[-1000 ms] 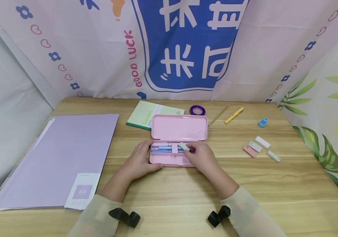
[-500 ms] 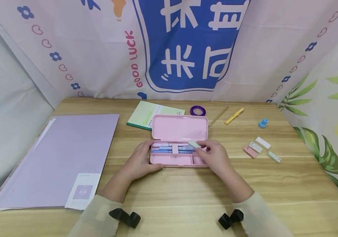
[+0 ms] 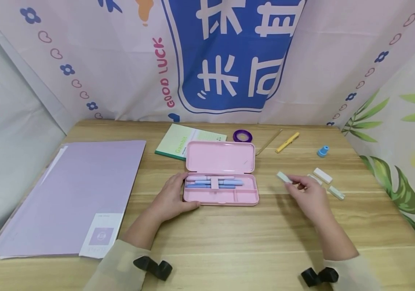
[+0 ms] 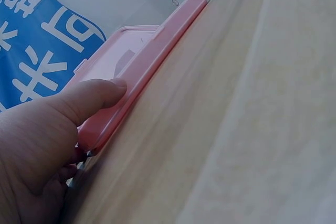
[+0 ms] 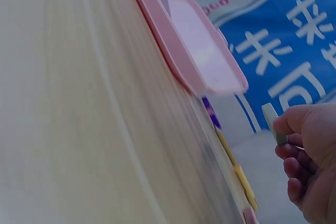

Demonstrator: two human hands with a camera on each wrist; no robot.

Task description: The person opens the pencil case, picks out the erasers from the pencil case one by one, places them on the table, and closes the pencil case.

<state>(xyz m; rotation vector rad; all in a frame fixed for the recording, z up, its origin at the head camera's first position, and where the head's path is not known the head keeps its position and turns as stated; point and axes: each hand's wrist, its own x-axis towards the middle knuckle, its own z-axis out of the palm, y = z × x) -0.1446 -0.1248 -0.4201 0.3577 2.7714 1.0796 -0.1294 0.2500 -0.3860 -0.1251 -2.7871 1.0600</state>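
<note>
The pink pencil case [image 3: 220,157] stands with its lid raised in the middle of the table. Several bluish and lilac pens [image 3: 201,186] lie in its back compartment under a pink strap; its front compartments look bare. My left hand [image 3: 169,196] holds the case's left end, and in the left wrist view the thumb [image 4: 100,98] lies along its front wall. To the right of the case, above the table, my right hand [image 3: 310,200] pinches a pale green eraser [image 3: 283,177] between thumb and fingers. The eraser also shows in the right wrist view.
Beyond the right hand lie a white eraser [image 3: 323,175] and a greenish one [image 3: 336,192]; others are partly covered by the hand. Behind are a blue cone-shaped piece [image 3: 323,151], yellow pen [image 3: 287,142], pencil [image 3: 269,142], purple tape [image 3: 242,136] and notebook [image 3: 172,141]. A purple folder [image 3: 83,186] lies left.
My right hand has lifted the pale green eraser away from over the pencil case and carried it right, toward the other erasers. The left hand has stayed at the case.
</note>
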